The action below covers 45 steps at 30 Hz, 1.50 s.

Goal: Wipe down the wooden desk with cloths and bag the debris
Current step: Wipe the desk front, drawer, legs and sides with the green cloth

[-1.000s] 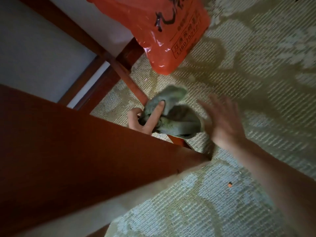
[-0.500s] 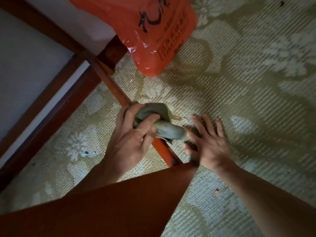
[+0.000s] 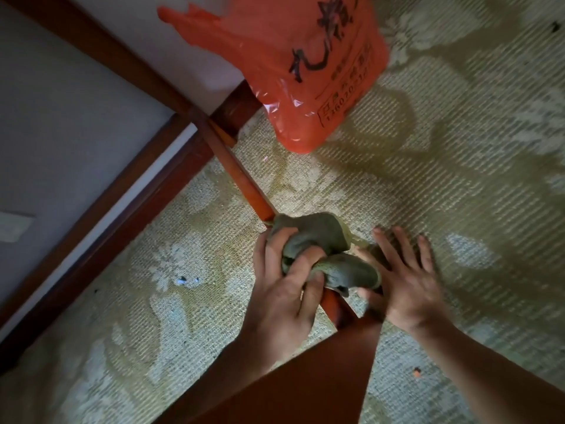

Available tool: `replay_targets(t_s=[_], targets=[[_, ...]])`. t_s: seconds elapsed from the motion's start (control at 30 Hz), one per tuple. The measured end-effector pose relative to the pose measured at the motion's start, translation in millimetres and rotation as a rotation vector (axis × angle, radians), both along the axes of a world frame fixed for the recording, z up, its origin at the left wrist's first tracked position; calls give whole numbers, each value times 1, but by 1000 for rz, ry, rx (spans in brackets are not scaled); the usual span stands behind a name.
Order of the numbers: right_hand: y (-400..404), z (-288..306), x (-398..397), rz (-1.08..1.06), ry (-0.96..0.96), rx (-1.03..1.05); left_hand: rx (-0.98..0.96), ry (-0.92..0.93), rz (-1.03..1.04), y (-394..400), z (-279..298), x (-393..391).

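A crumpled grey-green cloth is wrapped over the desk's low reddish wooden rail, just above the carpet. My left hand grips the cloth, fingers curled round it. My right hand lies beside it to the right, fingers spread flat on the carpet, thumb touching the cloth's lower end. An orange plastic bag with black writing hangs at the top, above the rail's far end. A corner of the desk top fills the bottom centre and hides my left forearm.
Patterned beige carpet covers the floor. A dark wooden baseboard and a grey wall run along the left. Small specks lie on the carpet: an orange crumb, a dark bit and another at top right.
The view has dropped below the desk top. My left hand pulled the cloth nearer along the rail. My right hand came down from mid-air and now rests spread on the carpet.
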State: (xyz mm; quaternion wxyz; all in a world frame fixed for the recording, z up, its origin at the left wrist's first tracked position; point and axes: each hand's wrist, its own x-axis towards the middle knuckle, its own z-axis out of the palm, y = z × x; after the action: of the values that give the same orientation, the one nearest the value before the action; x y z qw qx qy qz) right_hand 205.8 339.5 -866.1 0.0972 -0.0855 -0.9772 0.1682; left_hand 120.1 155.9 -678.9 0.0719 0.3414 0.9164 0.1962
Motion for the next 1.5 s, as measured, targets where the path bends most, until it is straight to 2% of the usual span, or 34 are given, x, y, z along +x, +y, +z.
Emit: replay_targets(t_s=[0.1, 0.27, 0.4, 0.53, 0.7, 0.77, 1.23, 1.5], targets=[[0, 1, -1, -26, 17, 0, -28, 47, 27, 3, -3, -18], [0, 5, -1, -16, -32, 21, -70, 10, 298, 16, -3, -106], [0, 7, -1, -18, -55, 8, -10, 22, 429, 19, -2, -173], [0, 6, 0, -19, -52, -6, 10, 18, 527, 29, -2, -172], [-1, 7, -2, -40, 0, -21, 42, 4, 392, 26, -10, -96], [-1, 8, -2, -38, 1, -29, 56, 31, 385, 25, -13, -93], [1, 3, -2, -27, -17, -44, -13, 73, 537, 14, -13, -292], [1, 5, -3, -21, -26, -53, -85, 62, 553, 15, -4, -340]])
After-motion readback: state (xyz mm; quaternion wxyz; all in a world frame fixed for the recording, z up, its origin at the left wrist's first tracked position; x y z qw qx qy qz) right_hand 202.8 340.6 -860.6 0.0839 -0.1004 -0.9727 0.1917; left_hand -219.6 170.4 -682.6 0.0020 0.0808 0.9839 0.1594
